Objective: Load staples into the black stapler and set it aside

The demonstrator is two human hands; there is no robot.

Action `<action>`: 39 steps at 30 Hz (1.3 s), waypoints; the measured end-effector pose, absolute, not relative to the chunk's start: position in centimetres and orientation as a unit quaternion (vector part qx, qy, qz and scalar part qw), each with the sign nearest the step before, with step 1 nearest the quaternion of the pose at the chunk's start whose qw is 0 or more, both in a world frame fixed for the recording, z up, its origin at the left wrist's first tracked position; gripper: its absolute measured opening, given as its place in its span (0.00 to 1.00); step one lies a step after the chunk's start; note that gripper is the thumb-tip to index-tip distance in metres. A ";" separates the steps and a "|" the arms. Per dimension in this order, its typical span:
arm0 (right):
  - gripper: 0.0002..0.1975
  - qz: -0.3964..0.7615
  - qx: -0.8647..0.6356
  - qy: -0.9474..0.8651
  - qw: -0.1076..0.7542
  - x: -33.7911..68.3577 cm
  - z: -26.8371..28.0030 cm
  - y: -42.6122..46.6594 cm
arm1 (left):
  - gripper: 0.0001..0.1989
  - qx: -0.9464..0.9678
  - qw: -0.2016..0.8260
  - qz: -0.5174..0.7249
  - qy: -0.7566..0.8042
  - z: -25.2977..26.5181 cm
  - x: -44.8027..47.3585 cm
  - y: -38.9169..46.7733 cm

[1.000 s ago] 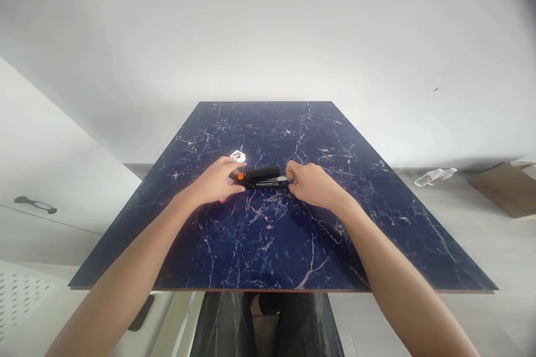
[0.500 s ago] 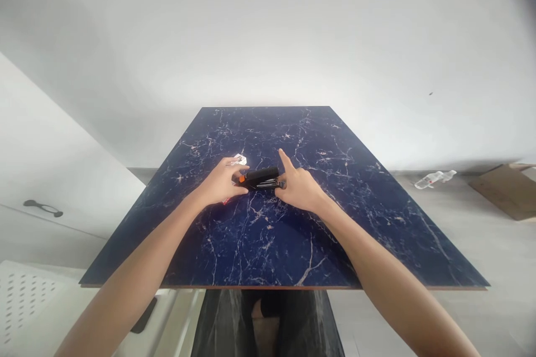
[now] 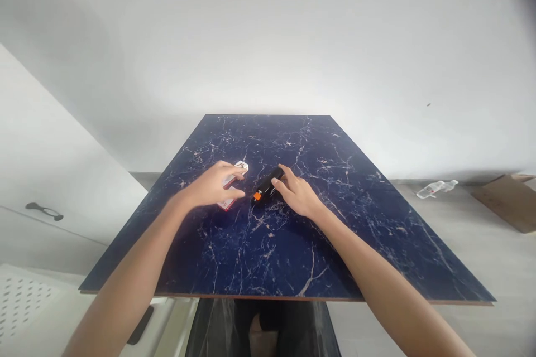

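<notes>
A black stapler [image 3: 265, 186] with an orange part at its near end lies slantwise near the middle of the blue marbled table [image 3: 268, 256]. My right hand [image 3: 299, 194] grips its far end, the thumb on top and the fingers around the right side. To the left, my left hand [image 3: 211, 185] hovers over a small red and white box [image 3: 242, 165], with thumb and fingers apart. Part of the box is hidden under that hand, and I cannot tell whether the fingers touch it.
White wall [image 3: 268, 33] stands behind the table. On the floor to the right are a clear plastic bottle [image 3: 431, 189] and a cardboard box [image 3: 505, 201]. A white cabinet with a dark handle [image 3: 44, 211] is at the left. Below it sits a white perforated surface [image 3: 25, 304].
My left hand has come off the stapler and moved left to the small box. The stapler has turned from nearly level to slanted, and my right hand has closed over its far end.
</notes>
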State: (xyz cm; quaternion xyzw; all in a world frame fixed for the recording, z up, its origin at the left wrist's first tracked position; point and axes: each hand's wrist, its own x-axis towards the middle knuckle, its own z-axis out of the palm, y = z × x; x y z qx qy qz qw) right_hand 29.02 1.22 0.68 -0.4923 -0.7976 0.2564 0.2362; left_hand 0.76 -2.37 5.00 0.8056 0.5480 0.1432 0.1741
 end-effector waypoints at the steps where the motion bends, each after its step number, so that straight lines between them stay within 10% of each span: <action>1: 0.36 0.261 -0.495 -0.795 0.235 28.9 0.5 1.1 | 0.33 0.799 0.177 0.139 0.558 5.4 -0.5 -2.2; 13: 0.52 0.257 -0.380 -0.858 0.233 28.4 -1.1 0.4 | 0.26 0.774 0.246 0.076 0.578 3.9 -3.5 -0.9; 35: 0.52 0.278 -0.370 -0.858 0.222 28.5 -0.4 0.6 | 0.51 0.820 0.275 -0.063 0.498 4.8 0.5 -2.8; 39: 0.52 0.278 -0.367 -0.859 0.222 28.6 -0.4 0.6 | 0.42 0.826 0.261 -0.010 0.500 5.0 0.9 -3.0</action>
